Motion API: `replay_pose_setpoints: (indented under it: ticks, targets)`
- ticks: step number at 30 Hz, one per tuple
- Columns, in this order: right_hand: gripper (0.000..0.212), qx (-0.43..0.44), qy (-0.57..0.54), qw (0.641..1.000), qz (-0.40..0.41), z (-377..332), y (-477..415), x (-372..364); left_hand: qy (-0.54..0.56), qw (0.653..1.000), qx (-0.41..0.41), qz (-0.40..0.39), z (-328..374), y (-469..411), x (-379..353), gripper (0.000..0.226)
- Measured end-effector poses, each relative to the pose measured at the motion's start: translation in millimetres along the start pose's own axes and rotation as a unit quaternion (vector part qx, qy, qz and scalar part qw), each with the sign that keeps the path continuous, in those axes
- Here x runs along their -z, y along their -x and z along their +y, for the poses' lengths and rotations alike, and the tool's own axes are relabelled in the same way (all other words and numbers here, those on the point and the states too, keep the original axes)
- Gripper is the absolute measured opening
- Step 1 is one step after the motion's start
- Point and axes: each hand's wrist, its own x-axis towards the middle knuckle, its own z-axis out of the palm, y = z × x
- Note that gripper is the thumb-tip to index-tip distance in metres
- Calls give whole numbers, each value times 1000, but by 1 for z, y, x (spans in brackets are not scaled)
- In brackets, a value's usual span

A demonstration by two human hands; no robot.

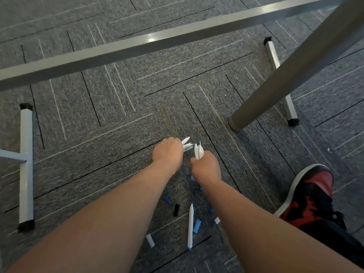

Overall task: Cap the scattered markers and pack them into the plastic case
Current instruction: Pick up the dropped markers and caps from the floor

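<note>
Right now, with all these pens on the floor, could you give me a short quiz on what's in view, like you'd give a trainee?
1. True or false: the left hand and the right hand each hold white markers.
2. The black cap lies: A) on the carpet, B) on a tabletop, C) inside a box.
3. Is the plastic case anywhere in view?
Key: 1 true; 2 A; 3 no.
</note>
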Motion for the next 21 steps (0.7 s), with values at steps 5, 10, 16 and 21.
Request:
replay_pose_setpoints:
  ticks: [5,10,16,21]
  targets:
    - [12,-4,2,1000,20,2,9,12,89,994,58,27,3,14,21,25]
    - [11,-31,10,999,38,3,36,34,178,978,92,49,4,54,40,24]
    - [17,-58,45,995,60,22,76,49,231,966,119,-1,23,116,23,23]
    - [17,-101,28,992,73,64,97,53,217,966,127,-49,36,158,-18,23]
